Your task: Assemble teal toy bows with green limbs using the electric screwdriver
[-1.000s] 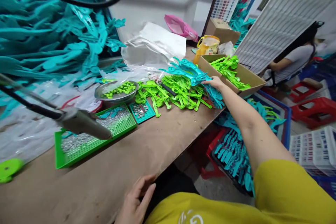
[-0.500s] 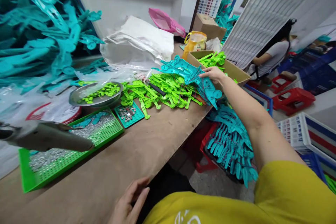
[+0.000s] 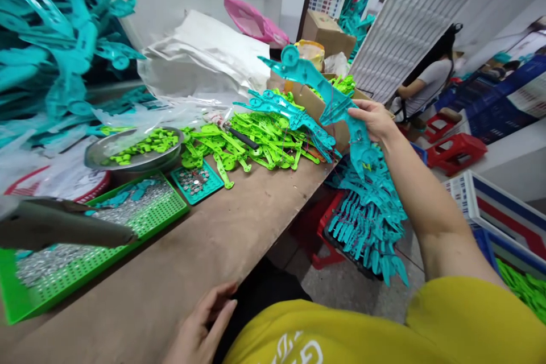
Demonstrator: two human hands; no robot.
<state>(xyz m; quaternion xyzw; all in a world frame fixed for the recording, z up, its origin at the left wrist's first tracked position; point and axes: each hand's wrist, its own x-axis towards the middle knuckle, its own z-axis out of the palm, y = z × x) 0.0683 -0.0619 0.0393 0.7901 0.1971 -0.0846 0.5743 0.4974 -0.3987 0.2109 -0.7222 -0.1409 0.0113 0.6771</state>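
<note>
My right hand (image 3: 375, 119) is closed on a long teal plastic part (image 3: 324, 94), lifted above the table's right end beside a cardboard box (image 3: 318, 107) of green parts. More teal parts (image 3: 285, 111) lie on a pile of bright green plastic parts (image 3: 251, 142) just left of it. My left hand (image 3: 198, 330) rests open on the near edge of the brown table (image 3: 205, 250), holding nothing.
A green perforated tray (image 3: 106, 227) with small metal pieces, a small teal tray (image 3: 196, 181) and a metal bowl (image 3: 132, 151) of green bits sit at the left. A metal tool (image 3: 63, 227) hangs over the tray. A crate of teal parts (image 3: 367, 222) stands below. Another person (image 3: 426, 82) sits at the back right.
My right hand has picked a teal part off the pile and raised it up and to the right. The view has swung a little rightward. My left hand has stayed put.
</note>
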